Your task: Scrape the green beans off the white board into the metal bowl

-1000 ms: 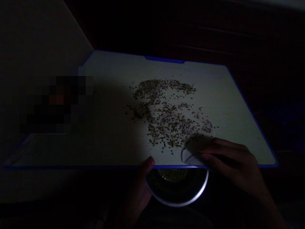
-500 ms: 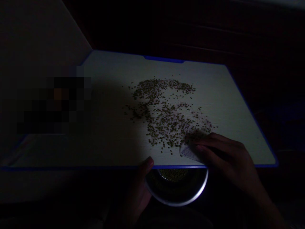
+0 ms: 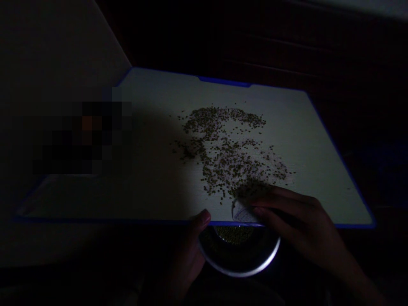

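Note:
My right hand (image 3: 296, 212) pinches a thin pale card (image 3: 244, 212) with faint lines on it, low against the white board (image 3: 153, 187) at its near edge. Small greenish beans (image 3: 229, 159), like mung beans, lie scattered over the middle of the board, some right beside the card. Below the near edge is a metal bowl (image 3: 245, 273) with more beans inside, partly hidden by the board. My left hand (image 3: 189, 250) grips the bowl's left side, its thumb up at the board's blue edge and its other fingers mostly hidden.
Blue trim (image 3: 105, 221) borders the board, with a blue clip-like strip (image 3: 225, 81) along the far edge. A pixelated patch covers the board's left side. A pale surface (image 3: 57, 42) lies at the upper left. The surroundings are very dark.
My right hand has moved the card slightly left and nearer to the board's front edge. The whole view has shifted a little; my left hand stays at the bowl.

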`<state>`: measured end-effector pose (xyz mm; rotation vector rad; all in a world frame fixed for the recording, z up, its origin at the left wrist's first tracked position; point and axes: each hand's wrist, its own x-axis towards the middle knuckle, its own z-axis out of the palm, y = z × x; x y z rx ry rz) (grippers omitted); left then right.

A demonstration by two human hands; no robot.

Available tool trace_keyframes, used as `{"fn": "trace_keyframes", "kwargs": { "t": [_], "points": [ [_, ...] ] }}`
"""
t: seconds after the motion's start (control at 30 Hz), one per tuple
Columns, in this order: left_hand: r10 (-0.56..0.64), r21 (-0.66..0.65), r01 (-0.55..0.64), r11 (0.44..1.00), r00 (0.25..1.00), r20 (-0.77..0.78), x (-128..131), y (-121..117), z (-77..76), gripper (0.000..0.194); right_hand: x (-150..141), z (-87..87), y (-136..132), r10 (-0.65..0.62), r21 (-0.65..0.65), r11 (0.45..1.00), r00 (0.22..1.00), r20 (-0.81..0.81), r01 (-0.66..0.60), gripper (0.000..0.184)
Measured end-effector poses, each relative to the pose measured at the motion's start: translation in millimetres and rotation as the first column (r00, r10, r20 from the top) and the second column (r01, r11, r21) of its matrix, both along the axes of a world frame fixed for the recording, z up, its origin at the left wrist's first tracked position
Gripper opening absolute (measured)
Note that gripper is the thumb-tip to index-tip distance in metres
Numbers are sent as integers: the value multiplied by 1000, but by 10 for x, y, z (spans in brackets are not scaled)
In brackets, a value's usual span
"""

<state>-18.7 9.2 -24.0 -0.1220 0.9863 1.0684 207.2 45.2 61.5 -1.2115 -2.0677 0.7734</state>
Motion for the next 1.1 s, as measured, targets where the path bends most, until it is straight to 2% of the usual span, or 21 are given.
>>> {"fn": "trace_keyframes", "kwargs": {
  "t": [0.1,0.27,0.47,0.7,0.9,1.1],
  "points": [
    [-35,39,33,999,999,33,-2,-15,-19,28,-18,-11,67,-27,21,999,1000,-5,27,13],
    [8,58,-8,998,1000,-10,-4,-50,-70,31,-25,-39,208,-143,132,980,989,-45,148,11],
    [-16,44,16,999,1000,-6,2,-53,-101,43,5,-67,187,-118,104,987,993,-32,120,10],
    [-40,59,42,997,999,-35,-39,-64,-126,39,-22,-71,171,-144,83,986,989,-37,146,8],
    [-31,71,32,997,999,-18,-15,-31,-41,52,-35,-57,183,-71,116,991,997,-9,72,11],
    [-15,37,15,999,1000,-4,-10,-32,-68,54,-27,-108,171,-26,133,991,1000,-17,28,13]
  ]
}}
